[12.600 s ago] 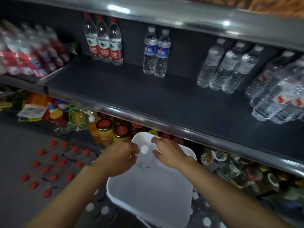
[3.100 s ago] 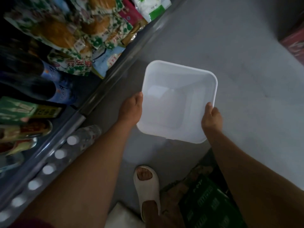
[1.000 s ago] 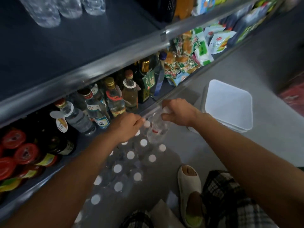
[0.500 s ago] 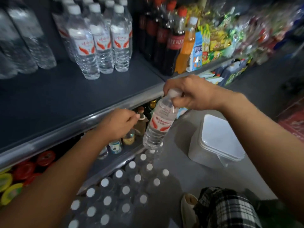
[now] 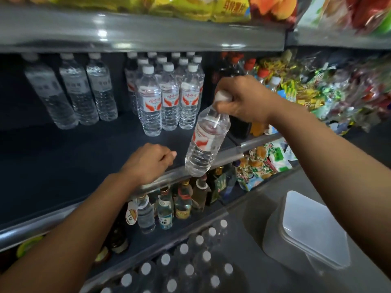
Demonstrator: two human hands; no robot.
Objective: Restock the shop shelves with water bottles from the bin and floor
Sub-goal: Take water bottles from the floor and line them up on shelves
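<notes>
2 hands work at the shelf's front edge. Our right hand (image 5: 243, 100) grips a water bottle (image 5: 206, 142) by its white cap and neck; it hangs tilted, its base over the metal front lip (image 5: 232, 154) of the dark shelf (image 5: 74, 163), near the right end. Our left hand (image 5: 150, 161) hovers just beside the bottle's base, fingers loosely curled, holding nothing. At the shelf's back stand red-labelled bottles (image 5: 169, 98) in rows and 3 plain bottles (image 5: 72, 92) to their left; the board between them and the front edge lies bare. On the floor, capped bottles (image 5: 182, 261) cluster beside a white bin (image 5: 306, 233).
</notes>
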